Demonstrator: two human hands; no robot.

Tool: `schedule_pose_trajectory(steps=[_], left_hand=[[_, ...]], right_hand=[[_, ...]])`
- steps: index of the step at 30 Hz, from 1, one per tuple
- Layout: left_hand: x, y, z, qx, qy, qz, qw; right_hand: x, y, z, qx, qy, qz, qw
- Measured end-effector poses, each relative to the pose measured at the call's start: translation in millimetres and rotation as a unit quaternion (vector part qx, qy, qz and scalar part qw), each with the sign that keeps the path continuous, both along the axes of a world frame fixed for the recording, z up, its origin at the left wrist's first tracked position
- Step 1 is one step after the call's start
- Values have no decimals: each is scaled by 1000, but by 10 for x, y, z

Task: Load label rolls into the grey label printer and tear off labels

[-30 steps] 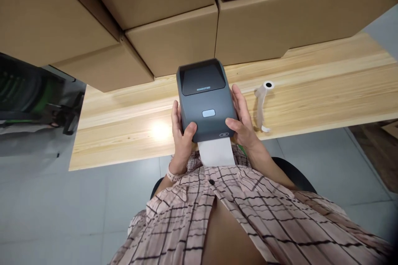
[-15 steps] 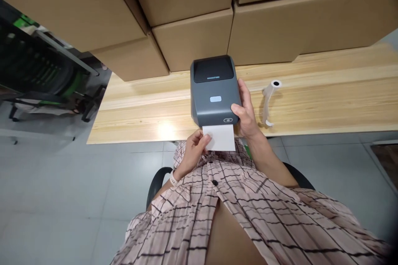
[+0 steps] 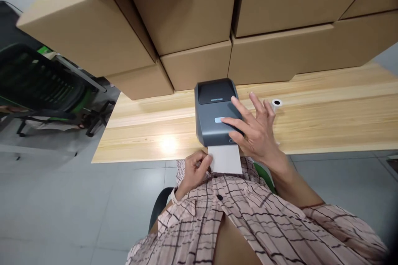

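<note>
Head view: a person's two hands were at a grey printer (image 3: 207, 112), set well apart from each other; the printer stood on the wooden table (image 3: 146, 124), close to its near edge and in front of stacked cardboard boxes (image 3: 195, 64).
Left hand (image 3: 195, 169): thumb and curled fingers pinched the left edge of a white paper sheet (image 3: 226, 160); a pale band (image 3: 173, 196) circled the wrist.
Right hand (image 3: 258, 134): fingers spread and grasping nothing, above the printer's right side; the index fingertip met the right end of a pale blue button (image 3: 218, 120); whether it pressed down could not be told.
Paper: it came out of the printer's front and reached past the table edge, over the person's checked shirt (image 3: 236, 211).
Printer top: a glossy dark panel (image 3: 216, 91) covered the rear part, with small light lettering too fine to read.
White roll (image 3: 276, 102): it showed its dark-centred end just beyond the right hand, which hid part of it.
Far left: a dark office chair (image 3: 34, 83) stood on the grey floor (image 3: 130, 203), well away from the printer.
</note>
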State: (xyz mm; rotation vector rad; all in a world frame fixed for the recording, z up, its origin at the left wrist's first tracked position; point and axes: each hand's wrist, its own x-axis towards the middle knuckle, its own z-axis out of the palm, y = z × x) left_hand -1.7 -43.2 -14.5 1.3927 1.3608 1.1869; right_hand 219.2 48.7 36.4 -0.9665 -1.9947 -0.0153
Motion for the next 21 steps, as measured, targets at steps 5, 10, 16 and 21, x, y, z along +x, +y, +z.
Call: schedule_pose_trajectory(steps=[5, 10, 16, 21], left_hand=[[-182, 139, -80, 160, 44, 188, 968], [-23, 329, -145, 238, 96, 108, 960], [175, 289, -319, 125, -39, 35, 991], [99, 295, -316, 186, 57, 72, 978]], right_hand=[[-59, 125, 69, -15, -33, 33, 999], [-95, 155, 78, -33, -33, 35, 998], [-95, -47, -349, -53, 116, 25, 992], [-97, -290, -764, -112, 245, 45, 962]])
